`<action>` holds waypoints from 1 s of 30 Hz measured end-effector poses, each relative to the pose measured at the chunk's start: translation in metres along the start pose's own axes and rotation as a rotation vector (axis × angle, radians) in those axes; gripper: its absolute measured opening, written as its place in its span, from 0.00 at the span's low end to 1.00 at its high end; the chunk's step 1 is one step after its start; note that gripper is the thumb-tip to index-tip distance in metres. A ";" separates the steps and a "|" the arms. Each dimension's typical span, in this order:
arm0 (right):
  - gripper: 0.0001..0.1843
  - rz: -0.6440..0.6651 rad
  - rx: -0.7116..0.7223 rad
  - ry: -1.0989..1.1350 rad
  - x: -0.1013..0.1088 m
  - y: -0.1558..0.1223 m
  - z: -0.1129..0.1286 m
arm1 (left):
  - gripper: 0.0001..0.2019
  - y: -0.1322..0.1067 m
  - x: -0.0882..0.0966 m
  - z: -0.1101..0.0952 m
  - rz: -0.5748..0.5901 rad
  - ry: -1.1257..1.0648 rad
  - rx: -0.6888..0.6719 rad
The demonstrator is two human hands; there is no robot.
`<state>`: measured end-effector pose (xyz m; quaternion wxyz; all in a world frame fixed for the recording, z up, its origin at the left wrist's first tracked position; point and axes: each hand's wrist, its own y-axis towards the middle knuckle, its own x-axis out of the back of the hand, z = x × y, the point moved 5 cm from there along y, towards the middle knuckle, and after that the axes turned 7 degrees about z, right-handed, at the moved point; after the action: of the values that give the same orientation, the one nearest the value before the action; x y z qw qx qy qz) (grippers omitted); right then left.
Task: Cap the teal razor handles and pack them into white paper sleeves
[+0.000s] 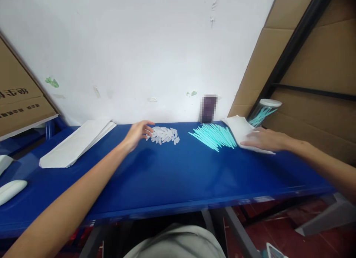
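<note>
Across the blue table (172,180), your left hand (138,134) is curving open beside small whitish pieces (166,135); your right hand (260,139) is lying open on white paper (238,127), ideally pressing lightly.

The white wall (155,58) is bright at twelve o'clock, soft shadows (146,158) dim the blue table (178,180), and two o'clock's dark patch (208,109) looks blocky.

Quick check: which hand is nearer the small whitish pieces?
Left. The left hand is at the left edge of the small whitish pieces, contact unclear. The right hand is well off to their right, beyond the turquoise sticks, at white paper.
</note>
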<state>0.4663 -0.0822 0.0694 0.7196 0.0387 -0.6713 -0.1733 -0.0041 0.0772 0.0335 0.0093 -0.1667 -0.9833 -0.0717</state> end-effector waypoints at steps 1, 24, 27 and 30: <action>0.22 0.121 -0.016 -0.010 -0.006 0.003 0.000 | 0.14 0.004 0.020 0.002 -0.101 0.030 -0.010; 0.31 0.498 0.117 -0.246 -0.063 0.042 0.154 | 0.23 -0.011 0.125 0.025 -0.261 1.072 0.092; 0.28 0.519 0.121 -0.265 -0.068 0.035 0.161 | 0.23 -0.016 0.121 0.017 -0.286 0.990 0.084; 0.24 0.533 0.137 -0.270 -0.070 0.031 0.168 | 0.24 -0.021 0.116 0.008 -0.309 0.931 0.047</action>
<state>0.3053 -0.0022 0.0282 0.6399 -0.1137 -0.7573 0.0638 -0.1206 0.0969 0.0278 0.4409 0.0313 -0.8894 -0.1168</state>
